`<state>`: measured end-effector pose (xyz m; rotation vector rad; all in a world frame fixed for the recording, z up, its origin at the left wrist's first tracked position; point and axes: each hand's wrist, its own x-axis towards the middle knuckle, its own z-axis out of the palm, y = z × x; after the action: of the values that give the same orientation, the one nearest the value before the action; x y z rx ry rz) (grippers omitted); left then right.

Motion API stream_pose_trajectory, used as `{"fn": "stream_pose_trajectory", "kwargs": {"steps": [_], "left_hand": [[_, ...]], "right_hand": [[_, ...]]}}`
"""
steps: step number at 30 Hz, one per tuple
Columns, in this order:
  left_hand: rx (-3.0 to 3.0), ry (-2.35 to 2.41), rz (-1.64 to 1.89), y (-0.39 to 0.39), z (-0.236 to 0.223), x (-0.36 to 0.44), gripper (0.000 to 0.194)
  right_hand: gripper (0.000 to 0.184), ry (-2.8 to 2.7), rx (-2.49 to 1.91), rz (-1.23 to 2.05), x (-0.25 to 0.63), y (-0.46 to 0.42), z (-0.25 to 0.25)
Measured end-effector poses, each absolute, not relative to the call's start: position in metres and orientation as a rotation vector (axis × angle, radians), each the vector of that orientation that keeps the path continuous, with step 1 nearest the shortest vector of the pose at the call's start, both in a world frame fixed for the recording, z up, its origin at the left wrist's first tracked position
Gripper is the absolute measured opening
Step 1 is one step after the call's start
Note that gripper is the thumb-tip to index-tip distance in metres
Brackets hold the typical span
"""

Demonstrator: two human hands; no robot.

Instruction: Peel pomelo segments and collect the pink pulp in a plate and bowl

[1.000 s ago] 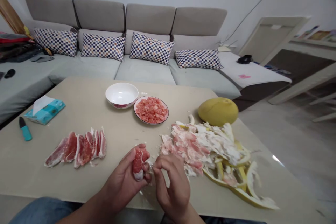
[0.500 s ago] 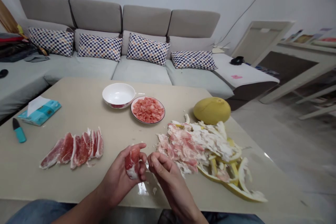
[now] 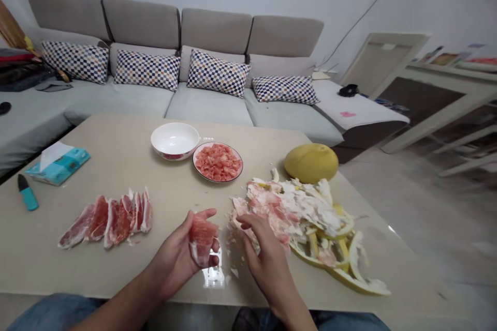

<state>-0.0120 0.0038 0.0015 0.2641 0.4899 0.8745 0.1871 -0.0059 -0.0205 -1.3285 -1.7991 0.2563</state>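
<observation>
My left hand point(image 3: 182, 256) is closed round a pink pomelo segment point(image 3: 202, 240) above the table's near edge. My right hand point(image 3: 266, 256) has moved off to its right, fingers curled and reaching down onto the near edge of the heap of peel and white membrane point(image 3: 310, 217); whether it holds a scrap I cannot make out. A row of unpeeled pomelo segments point(image 3: 106, 220) lies to the left. Behind are a plate of peeled pink flesh point(image 3: 218, 162), a white bowl point(image 3: 174, 139) and a whole yellow pomelo point(image 3: 311, 163).
A beige table point(image 3: 128, 165) carries everything. A tissue pack point(image 3: 58, 163) and a teal-handled knife point(image 3: 28, 194) lie at its left edge. A grey sofa with checked cushions point(image 3: 221, 72) runs behind. Bits of membrane point(image 3: 233, 271) litter the near edge.
My right hand has left the segment and moved right to the peel heap. My left hand has turned the segment, showing more of its pink flesh.
</observation>
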Motion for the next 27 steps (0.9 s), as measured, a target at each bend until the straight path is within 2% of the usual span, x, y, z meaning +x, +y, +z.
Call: {"fn": "stream_pose_trajectory", "kwargs": {"steps": [5, 9, 14, 20, 22, 24, 27], "left_hand": [[0.359, 0.578, 0.887, 0.0032, -0.0046, -0.0075, 0.039], [0.331, 0.578, 0.866, 0.0026, -0.0045, -0.0058, 0.044], [0.458, 0.638, 0.91, 0.0006, -0.0001, -0.0084, 0.028], [0.773, 0.773, 0.905, -0.0031, 0.0018, -0.0097, 0.052], [0.862, 0.806, 0.908, -0.0027, 0.0009, -0.0086, 0.057], [0.884, 0.82, 0.908, -0.0019, -0.0009, -0.0075, 0.057], [0.891, 0.841, 0.911, -0.0009, -0.0039, -0.0065, 0.051]], "right_hand": [[0.015, -1.858, -1.378, 0.217, 0.1901, -0.0056, -0.0225], [0.019, -1.87, -1.363, 0.225, 0.1891, -0.0066, -0.0238], [0.019, -1.857, -1.373, 0.26, 0.1874, -0.0089, -0.0248], [0.023, -1.879, -1.466, 0.314, 0.1898, -0.0065, -0.0271], [0.018, -1.839, -1.479, 0.333, 0.1911, -0.0062, -0.0269], [0.014, -1.811, -1.477, 0.364, 0.1919, -0.0066, -0.0251], [0.022, -1.762, -1.517, 0.485, 0.1904, -0.0088, -0.0175]]}}
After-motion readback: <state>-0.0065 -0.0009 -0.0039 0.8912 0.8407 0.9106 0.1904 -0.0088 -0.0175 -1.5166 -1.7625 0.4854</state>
